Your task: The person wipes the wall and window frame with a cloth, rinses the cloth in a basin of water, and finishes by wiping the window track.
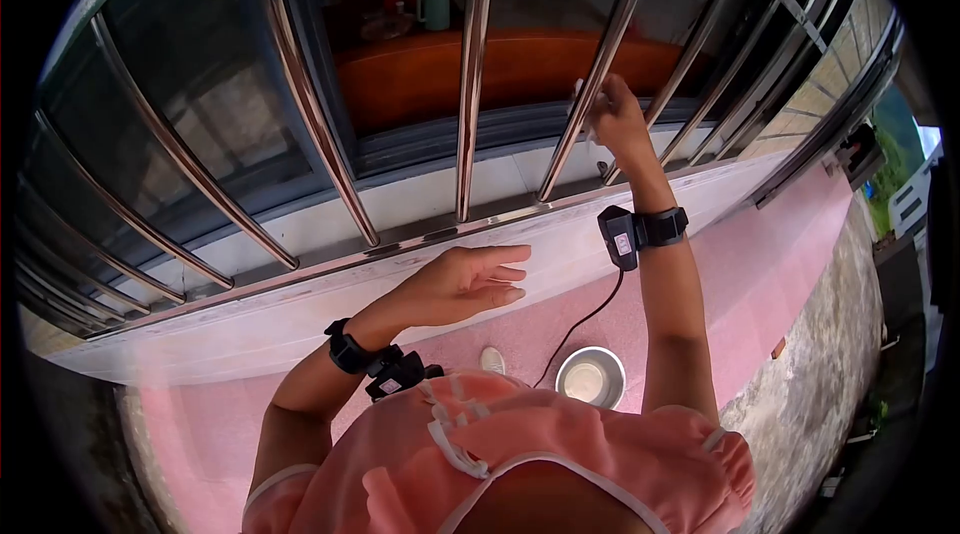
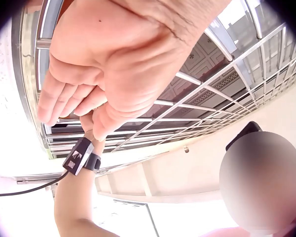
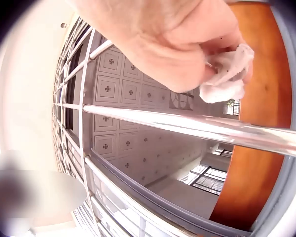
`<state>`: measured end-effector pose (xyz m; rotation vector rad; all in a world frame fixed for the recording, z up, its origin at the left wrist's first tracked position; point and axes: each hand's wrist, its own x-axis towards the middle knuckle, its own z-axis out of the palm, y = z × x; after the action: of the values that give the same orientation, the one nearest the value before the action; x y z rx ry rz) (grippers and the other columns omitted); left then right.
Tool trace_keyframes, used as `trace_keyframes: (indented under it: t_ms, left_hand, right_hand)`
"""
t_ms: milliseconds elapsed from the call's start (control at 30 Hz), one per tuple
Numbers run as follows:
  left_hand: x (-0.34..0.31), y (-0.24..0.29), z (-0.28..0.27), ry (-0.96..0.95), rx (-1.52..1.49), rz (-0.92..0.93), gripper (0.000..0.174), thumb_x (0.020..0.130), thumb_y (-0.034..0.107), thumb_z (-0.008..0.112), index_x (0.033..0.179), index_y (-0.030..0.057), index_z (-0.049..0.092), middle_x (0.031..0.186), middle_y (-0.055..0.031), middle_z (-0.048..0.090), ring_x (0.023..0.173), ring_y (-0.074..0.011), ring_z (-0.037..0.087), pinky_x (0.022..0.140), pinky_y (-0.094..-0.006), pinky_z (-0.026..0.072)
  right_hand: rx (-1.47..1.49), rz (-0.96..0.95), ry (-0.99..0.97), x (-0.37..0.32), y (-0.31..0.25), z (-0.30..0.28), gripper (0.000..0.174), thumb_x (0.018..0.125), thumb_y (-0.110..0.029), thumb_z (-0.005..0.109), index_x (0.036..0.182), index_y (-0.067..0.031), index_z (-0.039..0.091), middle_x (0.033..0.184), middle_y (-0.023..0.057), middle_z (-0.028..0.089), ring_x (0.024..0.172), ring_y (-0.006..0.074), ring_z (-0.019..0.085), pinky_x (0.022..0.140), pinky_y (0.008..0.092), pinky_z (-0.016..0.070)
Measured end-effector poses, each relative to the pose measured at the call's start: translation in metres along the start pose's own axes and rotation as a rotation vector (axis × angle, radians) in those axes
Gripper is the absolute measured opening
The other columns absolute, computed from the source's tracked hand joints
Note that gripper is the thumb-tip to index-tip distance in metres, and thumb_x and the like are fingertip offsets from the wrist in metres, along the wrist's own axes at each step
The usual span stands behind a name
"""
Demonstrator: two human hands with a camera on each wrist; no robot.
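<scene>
My right hand (image 1: pixel 622 124) reaches between the upright metal bars of a window grille. In the right wrist view it grips a crumpled white cloth (image 3: pixel 228 76), thin and wet-looking, with fingers and thumb bent around it. A shiny bar (image 1: pixel 605 64) runs right beside that hand in the head view. My left hand (image 1: pixel 450 284) holds nothing; its fingers are extended, over the pale ledge (image 1: pixel 400 319) in front of the grille. The left wrist view shows its palm (image 2: pixel 123 54), with the right forearm beyond.
Behind the bars is a window with a dark frame (image 1: pixel 335 104), and inside it an orange-brown wooden surface (image 1: pixel 420 69) and a pale green jug (image 1: pixel 434 9). A metal basin (image 1: pixel 616 374) stands on the pink floor (image 1: pixel 740 284) near a shoe (image 1: pixel 492 361). A black cable (image 1: pixel 585 319) hangs from the right wrist camera.
</scene>
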<state>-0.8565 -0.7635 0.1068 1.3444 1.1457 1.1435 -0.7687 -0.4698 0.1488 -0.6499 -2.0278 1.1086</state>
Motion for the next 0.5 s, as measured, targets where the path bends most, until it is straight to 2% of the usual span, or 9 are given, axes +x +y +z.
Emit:
trace_keyframes:
  t_ms: [67, 100, 200, 267, 333, 367, 400, 500]
  left_hand:
    - [0.022, -0.005, 0.009, -0.009, -0.007, -0.007, 0.053, 0.09, 0.005, 0.057, 0.138, 0.0014, 0.034, 0.133, -0.0132, 0.047, 0.122, -0.0212, 0.048, 0.096, -0.0285, 0.0428]
    - [0.033, -0.011, 0.012, -0.036, -0.005, 0.004, 0.056, 0.09, 0.006, 0.057, 0.14, 0.0015, 0.031, 0.134, -0.0149, 0.046, 0.122, -0.0212, 0.047, 0.098, -0.0289, 0.0425]
    - [0.048, -0.01, 0.015, -0.107, 0.054, -0.024, 0.056, 0.09, 0.008, 0.057, 0.139, 0.0013, 0.031, 0.132, -0.0166, 0.048, 0.122, -0.0211, 0.048, 0.099, -0.0293, 0.0419]
    - [0.049, -0.004, 0.013, -0.112, 0.067, -0.045, 0.053, 0.09, 0.011, 0.058, 0.138, 0.0022, 0.035, 0.128, -0.0178, 0.051, 0.12, -0.0202, 0.049, 0.1, -0.0305, 0.0412]
    - [0.044, -0.01, 0.007, -0.105, 0.086, -0.029, 0.05, 0.09, 0.012, 0.058, 0.136, 0.0026, 0.039, 0.127, -0.0169, 0.052, 0.119, -0.0195, 0.05, 0.1, -0.0309, 0.0412]
    - [0.04, -0.011, 0.003, -0.097, 0.097, -0.007, 0.049, 0.09, 0.012, 0.059, 0.135, 0.0028, 0.041, 0.127, -0.0159, 0.052, 0.118, -0.0194, 0.051, 0.1, -0.0311, 0.0414]
    - [0.034, -0.01, -0.001, -0.086, 0.108, 0.015, 0.047, 0.09, 0.011, 0.059, 0.134, 0.003, 0.043, 0.128, -0.015, 0.052, 0.118, -0.0193, 0.051, 0.1, -0.0314, 0.0417]
    - [0.015, -0.014, -0.01, 0.002, 0.109, 0.031, 0.044, 0.088, 0.008, 0.06, 0.129, 0.0012, 0.048, 0.126, -0.0148, 0.054, 0.115, -0.021, 0.054, 0.097, -0.0314, 0.045]
  right_hand:
    - [-0.125, -0.164, 0.048, 0.028, 0.032, 0.012, 0.031, 0.084, 0.002, 0.052, 0.115, -0.0005, 0.049, 0.091, 0.0067, 0.06, 0.081, 0.0138, 0.059, 0.071, 0.025, 0.0479]
    - [-0.212, -0.18, 0.054, 0.029, 0.022, 0.015, 0.033, 0.082, 0.004, 0.054, 0.114, 0.001, 0.049, 0.093, 0.0098, 0.061, 0.085, 0.0176, 0.061, 0.074, 0.0266, 0.0495]
    - [-0.128, -0.175, 0.064, 0.051, 0.023, 0.024, 0.035, 0.081, 0.003, 0.057, 0.115, 0.0024, 0.048, 0.097, 0.0127, 0.062, 0.089, 0.0209, 0.062, 0.077, 0.0283, 0.0509]
    - [-0.161, -0.254, -0.013, 0.07, 0.025, 0.026, 0.032, 0.08, -0.001, 0.06, 0.111, 0.0021, 0.05, 0.093, 0.0146, 0.064, 0.085, 0.0226, 0.064, 0.075, 0.03, 0.0511]
    - [-0.185, -0.336, -0.105, 0.077, 0.013, 0.038, 0.03, 0.08, -0.005, 0.064, 0.107, 0.0018, 0.052, 0.09, 0.0165, 0.066, 0.081, 0.0244, 0.066, 0.072, 0.0316, 0.0514]
    - [0.113, -0.182, -0.343, 0.077, 0.005, 0.04, 0.025, 0.082, -0.005, 0.063, 0.106, 0.0005, 0.055, 0.091, 0.0114, 0.065, 0.081, 0.018, 0.064, 0.072, 0.028, 0.0509]
    - [0.062, -0.226, -0.465, 0.078, -0.005, 0.043, 0.024, 0.084, -0.001, 0.061, 0.108, 0.0008, 0.057, 0.095, 0.0109, 0.064, 0.087, 0.0166, 0.063, 0.073, 0.0255, 0.0518]
    - [-0.046, -0.331, -0.617, 0.089, -0.008, 0.055, 0.025, 0.083, -0.004, 0.065, 0.107, -0.0011, 0.058, 0.095, 0.0081, 0.064, 0.088, 0.0151, 0.062, 0.075, 0.026, 0.051]
